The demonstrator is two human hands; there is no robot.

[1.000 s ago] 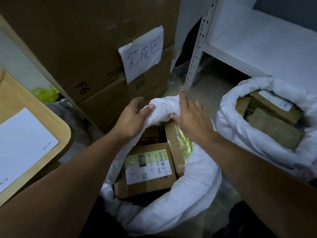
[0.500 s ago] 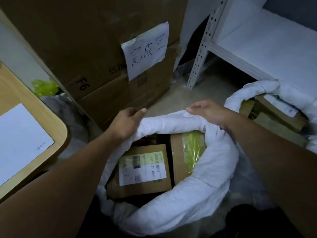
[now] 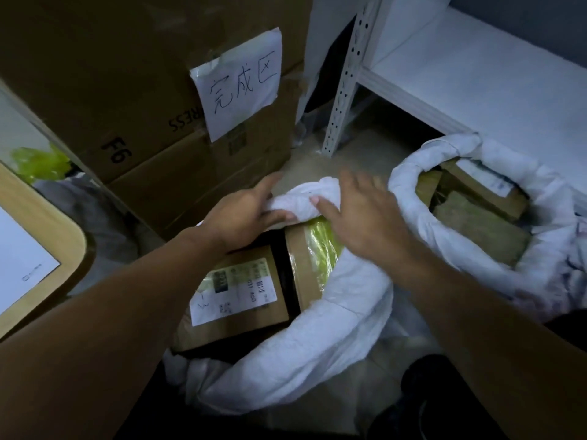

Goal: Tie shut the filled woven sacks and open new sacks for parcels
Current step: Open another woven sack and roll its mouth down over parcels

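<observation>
Here's the sack (image 3: pixel 333 312), on the floor (image 3: pixel 359 147) right below you, mouth open, its white woven cloth rolled down into a fat collar around the load. That cloth looks soft and floppy, thin enough to bunch in a fist and probably a bit slick, so it'll want a firm squeeze rather than a light pinch. Inside, the labelled parcel (image 3: pixel 235 290) lies flat and the taped parcel (image 3: pixel 314 252) stands on edge beside it. Both are stiff cardboard with hard corners up near the top, so I'd judge the whole thing heavy: gather the cloth, don't lift by it. Your left hand (image 3: pixel 241 214) has the far rim (image 3: pixel 301 198), thumb on the near side and fingers round the back, clamped on a scrunched wad of fabric. Your right hand (image 3: pixel 359 214) is blurred, fingers spread and fairly straight, laid over that same wad just beside the left; it looks to be pressing, not gripping. The best hold, I reckon, is the rolled collar: unroll it for slack, then draw far and near sides together above the boxes. Just to the right, the other sack (image 3: pixel 413 192) sits open too, boxes showing in it. Behind stand cartons (image 3: pixel 127 90) with a handwritten sign (image 3: pixel 238 81). There's a white shelf (image 3: pixel 476 74) to the right and a wooden table (image 3: pixel 63 236) to the left with a sheet (image 3: pixel 19 268) on it.
</observation>
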